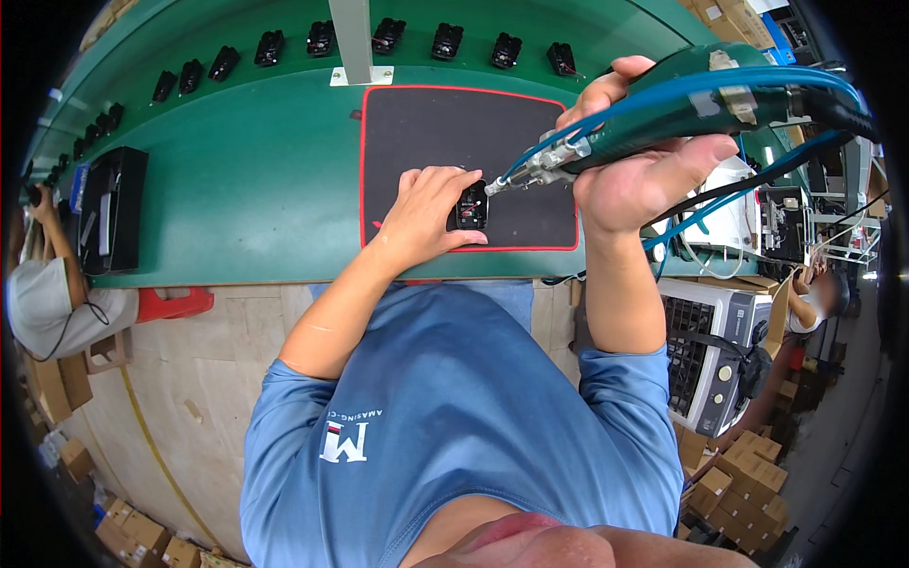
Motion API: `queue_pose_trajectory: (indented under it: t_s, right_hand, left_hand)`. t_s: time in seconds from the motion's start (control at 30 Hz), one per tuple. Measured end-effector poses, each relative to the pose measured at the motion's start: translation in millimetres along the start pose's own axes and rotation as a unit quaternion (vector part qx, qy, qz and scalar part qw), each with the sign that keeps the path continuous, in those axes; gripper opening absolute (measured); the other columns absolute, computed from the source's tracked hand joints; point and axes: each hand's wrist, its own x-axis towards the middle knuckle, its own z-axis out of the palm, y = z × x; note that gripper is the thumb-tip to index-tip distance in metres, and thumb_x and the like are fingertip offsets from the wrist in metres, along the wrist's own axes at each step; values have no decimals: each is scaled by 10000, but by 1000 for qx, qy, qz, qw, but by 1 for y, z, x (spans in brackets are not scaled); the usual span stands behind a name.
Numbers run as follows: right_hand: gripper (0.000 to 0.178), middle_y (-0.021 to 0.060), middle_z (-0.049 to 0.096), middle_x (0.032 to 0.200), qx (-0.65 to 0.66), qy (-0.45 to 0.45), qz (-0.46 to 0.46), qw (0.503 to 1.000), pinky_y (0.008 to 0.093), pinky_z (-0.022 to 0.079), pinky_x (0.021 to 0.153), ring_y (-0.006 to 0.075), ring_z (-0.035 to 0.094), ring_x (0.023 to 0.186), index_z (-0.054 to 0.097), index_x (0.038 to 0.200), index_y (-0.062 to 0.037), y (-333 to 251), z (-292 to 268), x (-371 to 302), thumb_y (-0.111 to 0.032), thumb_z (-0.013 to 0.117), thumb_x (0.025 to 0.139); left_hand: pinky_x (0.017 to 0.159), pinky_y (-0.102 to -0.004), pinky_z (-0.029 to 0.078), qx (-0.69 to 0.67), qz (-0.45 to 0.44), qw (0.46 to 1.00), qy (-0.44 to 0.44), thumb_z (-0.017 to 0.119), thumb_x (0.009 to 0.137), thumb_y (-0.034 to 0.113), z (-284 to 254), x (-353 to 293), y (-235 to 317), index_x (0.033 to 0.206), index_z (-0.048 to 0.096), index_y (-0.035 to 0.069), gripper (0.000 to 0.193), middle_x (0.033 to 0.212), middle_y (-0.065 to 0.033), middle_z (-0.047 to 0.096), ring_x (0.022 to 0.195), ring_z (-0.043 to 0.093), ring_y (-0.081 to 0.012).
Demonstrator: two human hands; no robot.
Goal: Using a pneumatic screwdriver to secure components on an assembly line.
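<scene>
Two hands: left hand (431, 208) on black part (472, 206), right hand (636, 156) around green screwdriver (663, 112).

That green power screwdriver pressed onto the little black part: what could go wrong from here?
1. The left hand pins the small black part right beside the tip of the green screwdriver; a slip might jab the fingers.
2. The blue hoses trailing from the tool could tug it off line.
3. The part sits near the edge of the dark mat, so it could perhaps slide off.

factory assembly line, green conveyor bench (256, 180), rows of black parts (445, 41), stacked cartons (748, 483)
</scene>
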Motion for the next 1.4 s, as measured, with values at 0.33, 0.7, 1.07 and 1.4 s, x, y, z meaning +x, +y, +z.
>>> queue_pose_trajectory:
  t_s: [0.33, 0.7, 1.07, 1.4]
  right_hand:
    - [1174, 94, 582, 734, -60, -2, -48, 997, 345, 462, 509, 191, 536, 564, 533, 1293, 40, -31, 0, 19, -970, 189, 804]
    - [1123, 89, 569, 676, 5, -39, 31, 999, 305, 475, 517, 169, 524, 535, 559, 1186, 41, 8, 19, -20, -958, 202, 818]
    - [1094, 96, 573, 673, -11, -55, 34, 998, 291, 494, 526, 155, 554, 568, 553, 1171, 34, 27, 16, -38, -952, 234, 822]
    - [1086, 93, 570, 668, -22, -58, 30, 998, 291, 495, 521, 155, 553, 573, 556, 1166, 28, 27, 16, -41, -952, 240, 821]
  left_hand:
    - [1022, -430, 353, -9, -1, 1000, -4, 884, 685, 435, 2, 1, -2, 1365, 549, 61, 846, 1273, -134, 588, 1196, 539, -311]
    - [960, -424, 364, -34, 5, 999, 12, 903, 672, 417, 5, 1, -4, 1365, 522, 61, 868, 1212, -122, 587, 1104, 551, -315]
    - [964, -415, 364, -54, -4, 998, 19, 901, 664, 385, 4, 1, -2, 1359, 561, 93, 827, 1265, -97, 592, 1134, 565, -291]
    - [958, -430, 372, -47, 2, 999, 16, 932, 640, 355, 6, 0, -3, 1396, 511, 121, 896, 1202, -82, 595, 1087, 566, -299]
